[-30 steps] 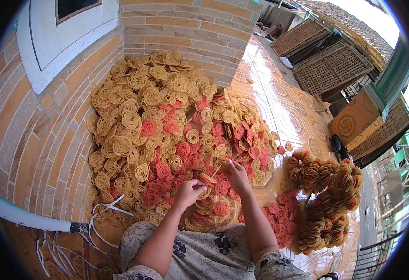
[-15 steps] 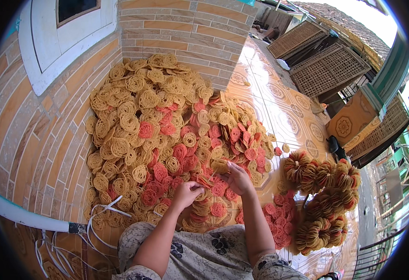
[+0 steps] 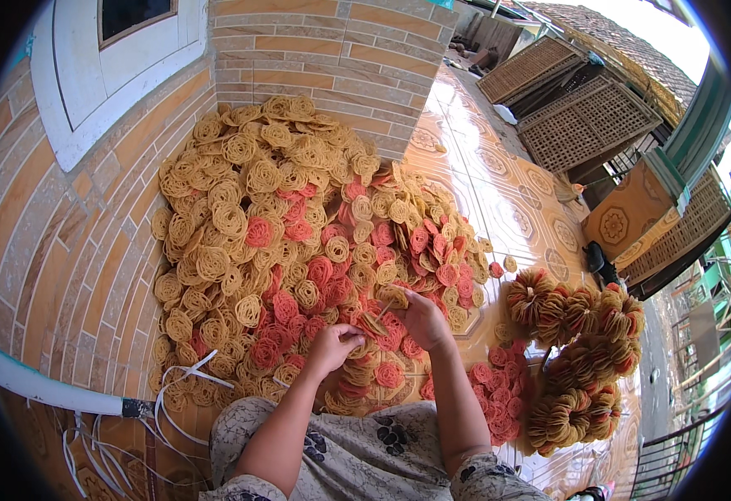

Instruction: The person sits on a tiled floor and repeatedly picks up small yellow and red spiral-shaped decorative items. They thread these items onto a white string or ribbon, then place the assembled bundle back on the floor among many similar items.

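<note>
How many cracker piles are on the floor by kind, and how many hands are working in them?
Big loose heap of mixed yellow and red crackers: 1
Small red pile: 1
Cluster of tied bundles, too crowded to count singly: 1
Hands, left hand and right hand, both at the heap's near edge: 2
Total: 5

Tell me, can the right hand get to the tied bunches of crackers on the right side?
Probably yes. The right hand is in the loose pile, and the tied bunches lie close beside it on the tiled floor, with nothing between.
</note>
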